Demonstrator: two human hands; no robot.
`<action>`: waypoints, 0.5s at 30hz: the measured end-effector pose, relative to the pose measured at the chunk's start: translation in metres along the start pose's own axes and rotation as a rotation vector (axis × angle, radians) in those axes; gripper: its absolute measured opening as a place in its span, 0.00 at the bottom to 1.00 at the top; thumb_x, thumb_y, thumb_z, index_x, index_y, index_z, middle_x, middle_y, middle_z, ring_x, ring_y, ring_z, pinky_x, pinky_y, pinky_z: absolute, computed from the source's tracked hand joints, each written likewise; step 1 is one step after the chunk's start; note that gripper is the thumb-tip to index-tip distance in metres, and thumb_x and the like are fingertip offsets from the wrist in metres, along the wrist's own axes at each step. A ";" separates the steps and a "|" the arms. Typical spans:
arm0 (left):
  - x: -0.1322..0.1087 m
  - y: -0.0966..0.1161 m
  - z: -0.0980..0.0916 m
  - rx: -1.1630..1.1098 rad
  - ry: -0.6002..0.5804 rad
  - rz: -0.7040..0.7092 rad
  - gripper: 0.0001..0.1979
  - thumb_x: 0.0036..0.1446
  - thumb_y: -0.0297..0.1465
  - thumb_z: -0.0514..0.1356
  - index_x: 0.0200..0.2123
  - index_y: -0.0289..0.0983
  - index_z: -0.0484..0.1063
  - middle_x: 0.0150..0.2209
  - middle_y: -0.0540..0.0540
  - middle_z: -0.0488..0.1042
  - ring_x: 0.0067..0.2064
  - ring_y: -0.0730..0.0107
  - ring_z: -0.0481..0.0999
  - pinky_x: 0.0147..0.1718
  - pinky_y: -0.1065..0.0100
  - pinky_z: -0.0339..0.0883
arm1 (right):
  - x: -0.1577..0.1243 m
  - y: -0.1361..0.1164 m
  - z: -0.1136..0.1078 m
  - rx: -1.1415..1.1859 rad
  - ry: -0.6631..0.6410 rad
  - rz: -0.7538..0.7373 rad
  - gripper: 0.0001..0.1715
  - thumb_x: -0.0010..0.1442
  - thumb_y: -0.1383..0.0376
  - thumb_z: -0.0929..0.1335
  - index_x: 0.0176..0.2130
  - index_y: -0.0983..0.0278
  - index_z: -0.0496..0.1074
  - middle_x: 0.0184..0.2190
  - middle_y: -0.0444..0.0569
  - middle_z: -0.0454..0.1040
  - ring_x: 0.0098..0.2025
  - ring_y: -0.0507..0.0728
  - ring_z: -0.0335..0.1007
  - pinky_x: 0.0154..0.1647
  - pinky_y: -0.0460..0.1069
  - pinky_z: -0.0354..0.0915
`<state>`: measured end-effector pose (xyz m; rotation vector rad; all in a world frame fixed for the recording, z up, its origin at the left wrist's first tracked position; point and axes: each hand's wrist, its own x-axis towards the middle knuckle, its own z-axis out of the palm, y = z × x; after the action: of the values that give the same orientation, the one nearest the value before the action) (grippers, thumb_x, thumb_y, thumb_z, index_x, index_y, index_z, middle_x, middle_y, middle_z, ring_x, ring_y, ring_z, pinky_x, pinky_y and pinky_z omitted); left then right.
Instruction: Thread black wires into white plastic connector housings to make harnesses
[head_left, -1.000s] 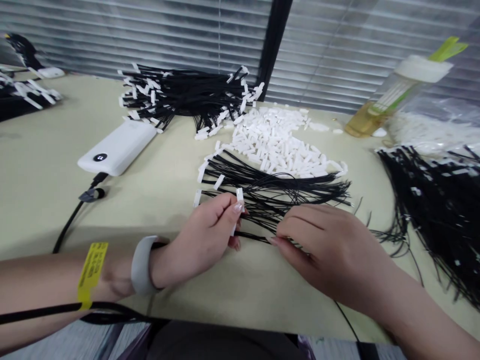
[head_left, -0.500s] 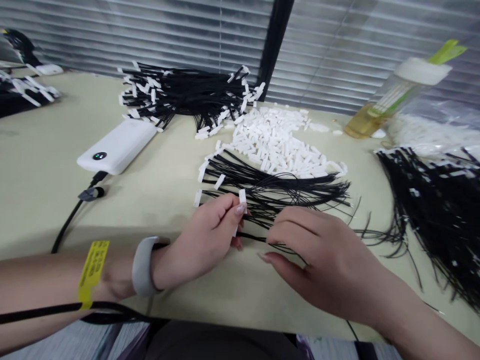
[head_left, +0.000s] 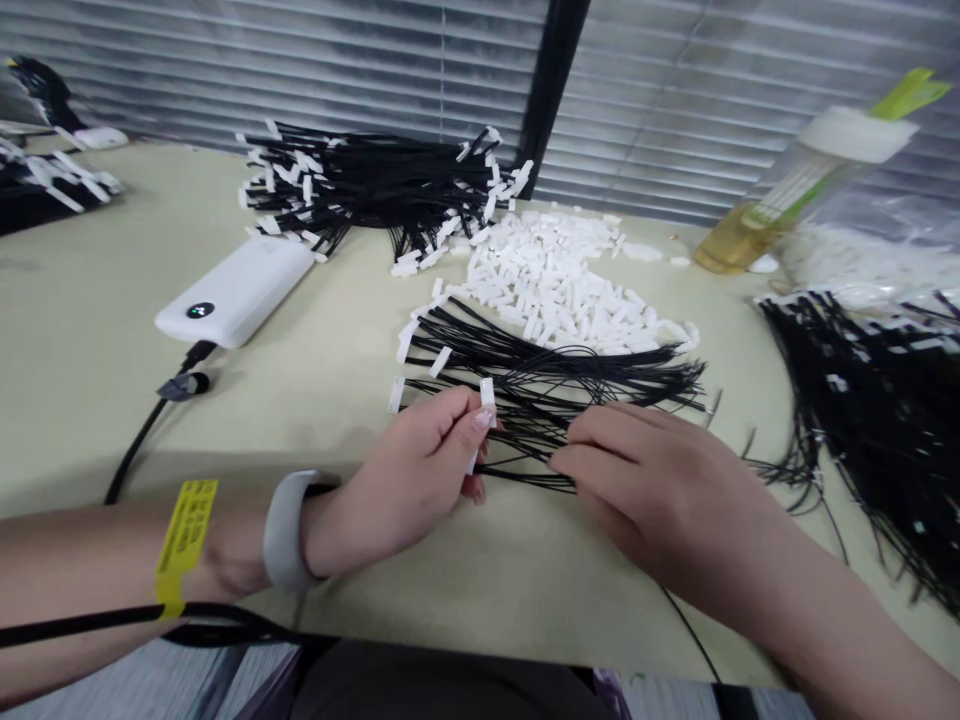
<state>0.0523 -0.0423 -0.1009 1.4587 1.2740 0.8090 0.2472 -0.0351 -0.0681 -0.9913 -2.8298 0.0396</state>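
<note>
My left hand (head_left: 409, 470) is closed, its thumb and fingers pinching a small white plastic connector (head_left: 487, 393). Another white piece shows partly below the thumb. Black wires (head_left: 521, 478) run rightward from this grip to my right hand (head_left: 667, 500), whose curled fingers close over them; its thumb is hidden underneath. Just beyond both hands lies a loose row of black wires (head_left: 480, 335), some with white connectors (head_left: 440, 362) on their left ends.
Behind the wires is a heap of loose white connectors (head_left: 562, 285). A wire bundle (head_left: 382, 185) lies near the blinds, a white power bank (head_left: 236, 290) with a cable to the left. At right are a tilted bottle (head_left: 780, 200) and more black wires (head_left: 885, 430).
My right hand has shifted slightly right and its fingers have closed over the black wires; its thumb was visible and apart before. My left hand stays in place with the white connector.
</note>
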 end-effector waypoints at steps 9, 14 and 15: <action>0.000 -0.002 0.000 0.039 -0.004 0.037 0.12 0.60 0.34 0.45 0.26 0.37 0.60 0.22 0.56 0.61 0.20 0.80 0.67 0.20 0.76 0.62 | 0.007 -0.002 0.006 0.257 -0.151 0.091 0.14 0.58 0.70 0.57 0.36 0.61 0.70 0.29 0.46 0.62 0.31 0.50 0.57 0.29 0.47 0.52; 0.000 0.000 0.000 0.058 0.000 0.036 0.12 0.60 0.33 0.45 0.25 0.37 0.59 0.22 0.56 0.61 0.20 0.80 0.67 0.20 0.76 0.62 | 0.009 0.000 0.006 0.292 -0.169 0.050 0.15 0.60 0.68 0.57 0.37 0.61 0.71 0.28 0.45 0.63 0.30 0.50 0.56 0.29 0.46 0.52; 0.000 0.000 0.000 0.060 0.000 0.038 0.12 0.59 0.33 0.45 0.25 0.37 0.59 0.22 0.55 0.61 0.20 0.80 0.67 0.20 0.75 0.62 | 0.009 0.000 0.006 0.291 -0.164 0.046 0.15 0.60 0.68 0.57 0.36 0.61 0.71 0.28 0.45 0.63 0.30 0.50 0.56 0.29 0.46 0.51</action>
<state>0.0524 -0.0419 -0.1011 1.5347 1.2836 0.8014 0.2396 -0.0292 -0.0733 -1.0262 -2.8303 0.5446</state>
